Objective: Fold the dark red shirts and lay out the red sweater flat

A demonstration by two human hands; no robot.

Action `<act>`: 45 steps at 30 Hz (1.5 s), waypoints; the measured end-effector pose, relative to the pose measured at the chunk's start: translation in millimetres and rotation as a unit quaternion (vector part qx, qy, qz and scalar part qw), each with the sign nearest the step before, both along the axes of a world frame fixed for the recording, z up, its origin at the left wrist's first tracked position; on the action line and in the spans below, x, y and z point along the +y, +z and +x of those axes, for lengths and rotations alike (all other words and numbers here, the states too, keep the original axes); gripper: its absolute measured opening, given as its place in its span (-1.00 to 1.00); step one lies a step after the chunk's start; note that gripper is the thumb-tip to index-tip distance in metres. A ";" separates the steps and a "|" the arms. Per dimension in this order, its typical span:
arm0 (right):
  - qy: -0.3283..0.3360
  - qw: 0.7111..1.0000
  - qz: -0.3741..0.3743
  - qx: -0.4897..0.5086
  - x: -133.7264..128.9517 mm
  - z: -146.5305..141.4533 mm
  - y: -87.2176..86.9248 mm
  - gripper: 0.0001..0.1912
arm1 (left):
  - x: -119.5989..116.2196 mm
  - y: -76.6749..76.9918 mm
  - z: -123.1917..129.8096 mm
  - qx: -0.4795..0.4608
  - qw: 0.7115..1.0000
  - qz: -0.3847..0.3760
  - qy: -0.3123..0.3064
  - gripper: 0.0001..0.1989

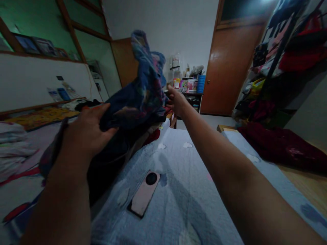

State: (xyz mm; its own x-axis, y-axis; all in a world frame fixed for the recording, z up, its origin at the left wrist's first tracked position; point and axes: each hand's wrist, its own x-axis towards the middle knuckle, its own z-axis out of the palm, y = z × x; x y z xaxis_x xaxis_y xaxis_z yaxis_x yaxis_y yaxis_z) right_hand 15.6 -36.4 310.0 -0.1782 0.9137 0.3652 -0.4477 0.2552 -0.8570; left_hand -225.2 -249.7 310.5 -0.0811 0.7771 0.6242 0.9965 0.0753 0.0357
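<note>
A dark blue patterned garment (146, 85) hangs in the air at the upper middle, blurred by motion, its lower part over a dark pile of cloth (112, 149). At the garment's left edge is my left hand (88, 131), thumb and fingers apart. Beside its right edge my right hand (176, 100) reaches forward with the fingers apart; whether the fingertips touch the cloth cannot be made out. A pink phone (144, 195) with a round black camera lies face down on the light blue bedsheet (184, 173).
A dark red cloth bundle (283, 146) lies at the right. Behind it stands a rack of hanging clothes (270, 58). A small table with goods and a blue basket (201, 83) is by the brown door (224, 68). Folded bedding (15, 143) lies at the left.
</note>
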 end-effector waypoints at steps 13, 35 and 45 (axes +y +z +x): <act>-0.172 0.847 -0.017 -0.503 -139.1 58.8 -286.9 -0.69 | 44.0 -34.1 51.9 0.089 0.995 -0.038 0.030 -0.33; -0.265 0.779 0.083 -0.562 -161.7 86.6 -326.4 -0.73 | 36.0 -66.3 -40.8 0.261 0.922 -0.257 0.122 -0.25; -0.266 0.784 0.080 -0.555 -165.0 84.9 -321.4 -0.73 | 116.6 8.9 19.6 0.089 0.993 0.072 -0.013 -0.26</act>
State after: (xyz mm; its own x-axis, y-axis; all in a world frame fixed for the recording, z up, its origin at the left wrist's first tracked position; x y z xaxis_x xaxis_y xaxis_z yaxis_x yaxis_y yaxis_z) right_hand 100.4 -201.4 -11.5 -0.0757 0.9249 0.3726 0.7572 0.2964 -0.5821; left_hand -205.6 -133.2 319.3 0.0593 0.6784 0.7323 0.9897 0.0560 -0.1320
